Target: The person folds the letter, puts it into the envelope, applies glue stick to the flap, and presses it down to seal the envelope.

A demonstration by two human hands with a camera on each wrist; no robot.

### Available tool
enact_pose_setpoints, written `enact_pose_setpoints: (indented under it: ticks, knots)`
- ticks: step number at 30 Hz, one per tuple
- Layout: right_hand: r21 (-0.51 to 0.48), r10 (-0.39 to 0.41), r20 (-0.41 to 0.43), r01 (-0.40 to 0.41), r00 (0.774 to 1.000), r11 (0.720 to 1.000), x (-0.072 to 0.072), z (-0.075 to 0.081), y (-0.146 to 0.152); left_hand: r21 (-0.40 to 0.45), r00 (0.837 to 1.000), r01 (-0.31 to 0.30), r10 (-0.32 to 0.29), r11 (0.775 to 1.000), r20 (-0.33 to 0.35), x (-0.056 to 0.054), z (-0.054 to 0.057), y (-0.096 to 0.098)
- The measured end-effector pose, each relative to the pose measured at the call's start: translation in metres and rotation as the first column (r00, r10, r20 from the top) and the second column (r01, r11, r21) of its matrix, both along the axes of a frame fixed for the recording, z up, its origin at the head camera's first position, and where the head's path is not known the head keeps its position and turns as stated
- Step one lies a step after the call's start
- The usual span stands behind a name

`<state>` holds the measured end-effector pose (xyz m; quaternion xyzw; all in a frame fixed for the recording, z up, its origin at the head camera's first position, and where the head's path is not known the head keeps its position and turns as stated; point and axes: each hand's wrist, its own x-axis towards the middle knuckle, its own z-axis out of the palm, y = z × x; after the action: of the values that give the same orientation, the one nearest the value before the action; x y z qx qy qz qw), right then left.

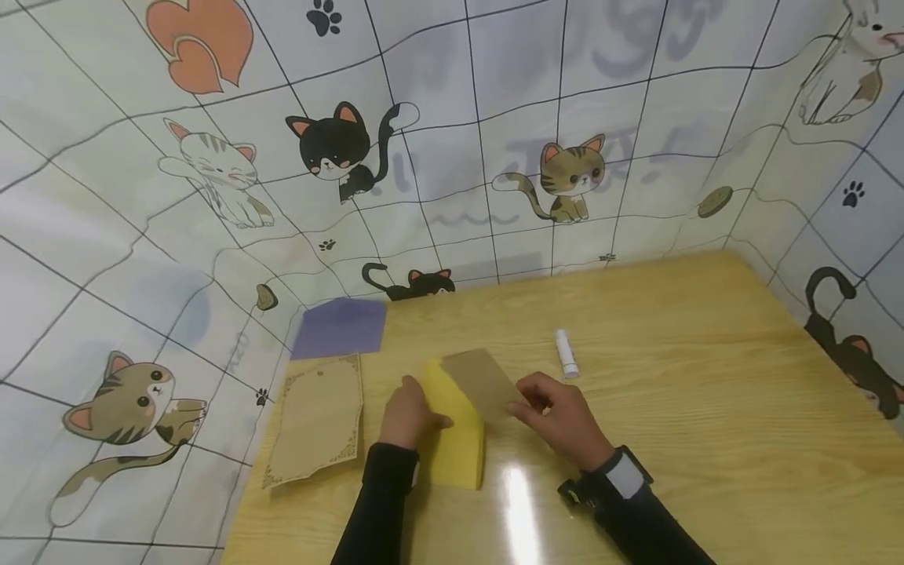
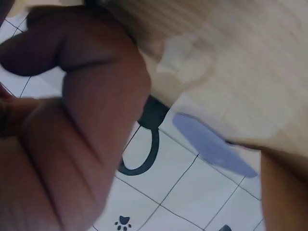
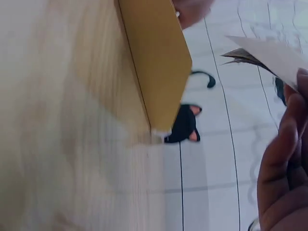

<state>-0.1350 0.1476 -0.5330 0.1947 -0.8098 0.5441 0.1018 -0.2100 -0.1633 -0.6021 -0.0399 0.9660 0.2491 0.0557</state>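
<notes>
My right hand pinches the lower right corner of a plain brown folded letter sheet. The sheet slants over the upper right part of a yellow envelope; whether they touch I cannot tell. With thumb across its face and the other fingers at its left edge, my left hand holds the envelope. In the right wrist view the envelope stands raised off the tabletop, and several thin layers show at the far end of the folded sheet. Curled fingers of the left hand fill the left wrist view.
A creased brown sheet with an ornate border lies left of my left hand. Behind it a purple envelope lies against the wall. A white glue stick lies beyond my right hand. Cat-printed sheeting encloses the wooden table.
</notes>
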Motion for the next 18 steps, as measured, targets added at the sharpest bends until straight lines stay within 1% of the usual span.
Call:
enact_pose_setpoints:
  ticks: [1,3,4,5,6,7,8,9,10,11,12,13,14,15,16,17,18]
  knots:
    - [-0.004,0.017,0.016,-0.017,1.000,1.000,0.002,0.001,-0.002,0.008,1.000,0.021,-0.021,1.000,0.016,-0.001,-0.002,0.000]
    - [-0.013,0.046,0.050,-0.045,0.998,0.999,0.006,0.001,-0.008,0.043,0.996,0.088,-0.089,0.995,0.018,-0.001,-0.003,-0.001]
    - [-0.028,0.068,0.070,-0.066,0.995,0.997,0.008,0.002,-0.011,0.075,0.992,0.123,-0.123,0.990,0.004,0.002,-0.001,0.000]
    - [-0.044,0.091,0.091,-0.088,0.992,0.995,0.011,0.003,-0.014,0.109,0.986,0.164,-0.162,0.980,-0.023,0.006,0.003,0.002]
    - [-0.058,0.111,0.110,-0.105,0.988,0.993,0.013,0.003,-0.018,0.156,0.977,0.209,-0.200,0.965,-0.073,0.010,0.004,0.003]
    - [-0.071,0.125,0.131,-0.117,0.983,0.991,0.015,0.003,-0.021,0.215,0.969,0.243,-0.227,0.946,-0.099,0.016,0.011,0.006]
    - [-0.078,0.128,0.155,-0.117,0.980,0.990,0.016,0.002,-0.025,0.282,0.963,0.266,-0.244,0.922,-0.110,0.024,0.022,0.010]
    - [-0.078,0.116,0.173,-0.104,0.978,0.992,0.017,0.002,-0.027,0.345,0.961,0.276,-0.250,0.897,-0.117,0.030,0.033,0.013]
    - [-0.069,0.083,0.191,-0.071,0.978,0.995,0.016,0.002,-0.029,0.418,0.960,0.281,-0.255,0.864,-0.118,0.037,0.046,0.018]
    - [-0.061,0.041,0.211,-0.029,0.977,0.998,0.015,0.002,-0.028,0.508,0.962,0.269,-0.255,0.819,-0.098,0.042,0.058,0.022]
    - [-0.055,-0.013,0.233,0.026,0.972,0.998,0.013,0.003,-0.027,0.589,0.966,0.242,-0.249,0.771,-0.072,0.046,0.066,0.024]
    - [-0.056,-0.066,0.255,0.083,0.965,0.995,0.011,0.003,-0.024,0.658,0.970,0.194,-0.240,0.728,-0.020,0.050,0.078,0.027]
    - [-0.060,-0.117,0.279,0.139,0.953,0.989,0.008,0.003,-0.020,0.712,0.970,0.166,-0.242,0.682,0.006,0.051,0.081,0.027]
    - [-0.074,-0.159,0.310,0.190,0.937,0.979,0.006,0.004,-0.016,0.760,0.968,0.148,-0.251,0.633,0.021,0.051,0.082,0.027]
    - [-0.105,-0.182,0.340,0.230,0.923,0.968,0.003,0.005,-0.011,0.801,0.965,0.127,-0.259,0.586,0.037,0.050,0.081,0.026]
    - [-0.145,-0.192,0.367,0.260,0.910,0.955,0.002,0.006,-0.008,0.828,0.963,0.110,-0.266,0.550,0.048,0.049,0.080,0.025]
    - [-0.186,-0.198,0.386,0.286,0.901,0.940,0.000,0.006,-0.005,0.841,0.962,0.104,-0.268,0.530,0.050,0.048,0.079,0.024]
